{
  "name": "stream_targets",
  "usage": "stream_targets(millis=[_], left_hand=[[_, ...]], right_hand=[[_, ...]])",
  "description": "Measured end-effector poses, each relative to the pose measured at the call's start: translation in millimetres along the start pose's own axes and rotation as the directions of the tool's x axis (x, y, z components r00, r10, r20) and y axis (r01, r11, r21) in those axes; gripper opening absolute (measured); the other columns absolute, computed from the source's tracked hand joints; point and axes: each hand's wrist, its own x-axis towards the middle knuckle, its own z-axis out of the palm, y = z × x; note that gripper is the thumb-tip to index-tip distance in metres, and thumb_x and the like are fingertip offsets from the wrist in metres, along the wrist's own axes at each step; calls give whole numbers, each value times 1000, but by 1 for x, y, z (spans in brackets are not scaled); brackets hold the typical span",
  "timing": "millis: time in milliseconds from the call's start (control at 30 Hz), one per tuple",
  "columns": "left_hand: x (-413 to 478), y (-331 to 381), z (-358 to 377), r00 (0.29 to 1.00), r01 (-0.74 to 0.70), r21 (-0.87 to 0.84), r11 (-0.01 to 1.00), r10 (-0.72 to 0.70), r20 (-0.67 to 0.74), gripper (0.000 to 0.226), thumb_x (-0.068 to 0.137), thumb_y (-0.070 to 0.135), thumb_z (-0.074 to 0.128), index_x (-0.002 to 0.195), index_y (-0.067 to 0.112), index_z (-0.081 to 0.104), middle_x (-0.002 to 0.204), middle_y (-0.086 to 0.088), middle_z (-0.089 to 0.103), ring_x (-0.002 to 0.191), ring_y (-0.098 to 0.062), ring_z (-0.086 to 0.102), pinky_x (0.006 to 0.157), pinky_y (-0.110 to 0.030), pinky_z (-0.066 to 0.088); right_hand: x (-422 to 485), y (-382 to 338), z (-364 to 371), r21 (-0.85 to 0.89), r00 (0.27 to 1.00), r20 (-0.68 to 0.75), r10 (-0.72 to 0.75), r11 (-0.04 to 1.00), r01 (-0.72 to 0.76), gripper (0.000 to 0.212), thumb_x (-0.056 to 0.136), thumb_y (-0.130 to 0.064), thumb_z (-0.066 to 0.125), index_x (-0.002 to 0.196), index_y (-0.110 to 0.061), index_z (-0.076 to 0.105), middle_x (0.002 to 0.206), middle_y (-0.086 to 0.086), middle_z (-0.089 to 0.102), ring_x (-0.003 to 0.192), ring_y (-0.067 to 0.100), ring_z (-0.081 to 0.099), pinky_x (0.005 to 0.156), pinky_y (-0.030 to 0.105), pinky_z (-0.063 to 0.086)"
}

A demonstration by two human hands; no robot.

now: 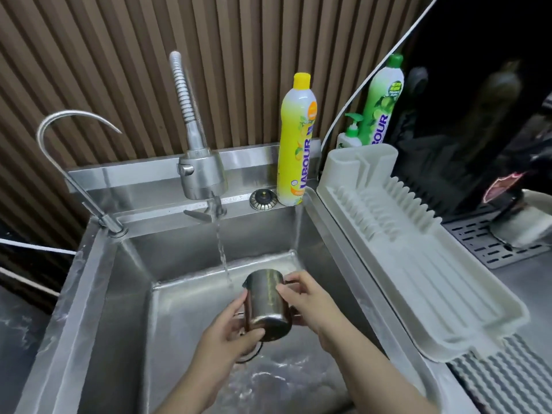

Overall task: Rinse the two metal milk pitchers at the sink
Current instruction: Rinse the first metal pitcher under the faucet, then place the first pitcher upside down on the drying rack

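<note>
Steel pitcher (267, 297) (tilted) | left hand (230, 333) holds base | right hand (307, 303) grips side

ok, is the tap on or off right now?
On. A water stream falls from the spray faucet into the sink, close beside the pitcher gripped by the left hand and right hand.

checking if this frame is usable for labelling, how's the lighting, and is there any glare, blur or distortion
Head view: bright, even light; soft glare patches on the steel sink walls; wide-angle distortion bows the sink edges and the drying rack; the pitcher is fairly sharp, the water stream slightly smeared; the black machine at right is dark, showing only dim reflections.
</note>
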Motion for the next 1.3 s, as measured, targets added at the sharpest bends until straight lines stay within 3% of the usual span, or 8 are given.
stream_targets(millis=[100, 200, 267, 467, 667, 867, 1067, 1300], left_hand=[[15, 34, 29, 991, -98, -104, 990, 106, 76, 86, 57, -5, 82, 129, 30, 52, 96, 8, 78, 83, -9, 72, 68, -25, 60], [29, 71, 61, 969, -148, -247, 958, 191, 158, 92, 34, 24, 95, 118, 29, 59, 101, 17, 76, 87, -5, 72, 72, -25, 60], [41, 96, 83, 951, -194, -275, 942, 249, 181, 98, 26, 42, 95, 117, 30, 61, 107, 12, 75, 93, -7, 71, 73, -26, 60], [92, 158, 159, 937, -265, -173, 949, 296, 188, 42, 85, 4, 63, 123, 22, 58, 103, 4, 73, 85, -4, 71, 74, -25, 61], [162, 186, 217, 970, -227, 37, 973, 223, 94, 27, 86, 10, 66, 113, 5, 66, 95, -4, 71, 79, -13, 68, 57, -22, 58], [212, 186, 243, 998, -60, 179, 982, 56, 26, 29, 85, 13, 69, 110, -1, 64, 112, -17, 63, 94, -23, 60, 70, -30, 55], [226, 170, 255, 999, -22, 264, 964, 8, 53, 14, 90, 16, 63, 98, 5, 58, 92, -14, 60, 65, -14, 54, 55, -23, 50], [214, 177, 250, 997, -21, 246, 969, 3, 74, 17, 90, 21, 63, 81, 8, 57, 61, -3, 58, 49, -13, 52, 43, -20, 47]], right_hand=[[-12, -29, -33, -68, 958, 28, -286, 955, 288, 32, 76, -44, 72, 106, -39, 63, 133, -1, 53, 124, 9, 51, 103, 31, 46], [-26, -63, -79, -206, 896, 152, -418, 873, 442, 59, 75, -21, 77, 120, -46, 49, 142, -29, 30, 138, -10, 26, 105, 8, 29], [-32, -85, -109, -284, 871, 139, -470, 824, 490, 68, 75, -12, 77, 120, -50, 45, 140, -37, 15, 141, -11, 11, 111, 13, 19], [-6, -114, -176, -413, 805, -133, -579, 770, 486, 57, 79, -23, 74, 128, -41, 53, 151, -24, 15, 140, -6, 10, 112, 24, 14], [46, -117, -218, -295, 821, -299, -486, 866, 405, 34, 84, -30, 68, 117, -21, 67, 92, -15, 62, 90, 2, 58, 81, 14, 42], [91, -109, -238, -56, 917, -318, -241, 970, 235, 15, 90, -40, 57, 87, -30, 67, 82, -14, 61, 79, 3, 54, 69, 19, 40], [115, -96, -248, 5, 918, -348, -188, 979, 202, 30, 90, -37, 57, 100, -12, 69, 101, 7, 68, 92, 17, 57, 86, 32, 48], [102, -104, -246, 17, 890, -422, -174, 980, 199, 26, 92, -37, 54, 101, -18, 67, 102, -2, 65, 93, 13, 56, 71, 24, 45]])
